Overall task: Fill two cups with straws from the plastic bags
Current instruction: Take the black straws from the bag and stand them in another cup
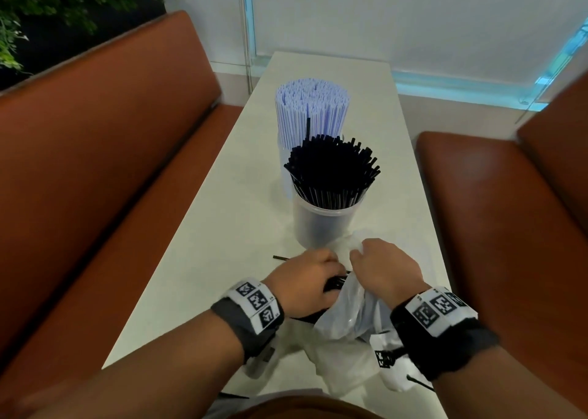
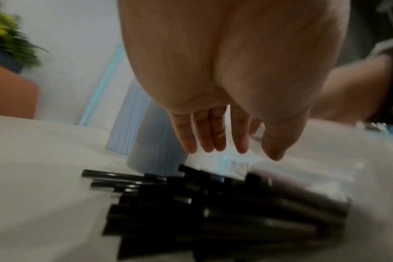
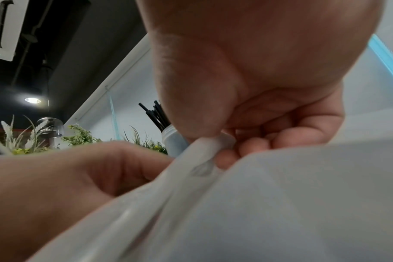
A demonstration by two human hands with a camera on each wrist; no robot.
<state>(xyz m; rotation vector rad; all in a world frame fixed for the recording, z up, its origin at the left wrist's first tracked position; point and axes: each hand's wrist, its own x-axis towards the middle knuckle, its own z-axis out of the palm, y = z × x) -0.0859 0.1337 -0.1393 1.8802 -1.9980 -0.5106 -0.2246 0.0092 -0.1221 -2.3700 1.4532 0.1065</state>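
Two clear cups stand in a row on the white table [image 1: 222,227]. The far cup holds white-and-blue straws [image 1: 311,106]; the near cup [image 1: 318,224] holds black straws [image 1: 331,170]. In front of it lies a clear plastic bag [image 1: 350,310] with a bundle of black straws [image 2: 213,212] spilling from its mouth. My left hand [image 1: 315,269] hovers just over that bundle, fingers [image 2: 213,140] straight and holding nothing. My right hand [image 1: 375,256] pinches the bag's edge [image 3: 204,141] between thumb and fingers and lifts it.
One stray black straw [image 1: 281,257] lies on the table left of my hands. A second bag with a printed label [image 1: 394,377] lies near the table's front edge. Orange benches [image 1: 111,164] flank the narrow table; a wall closes its far end.
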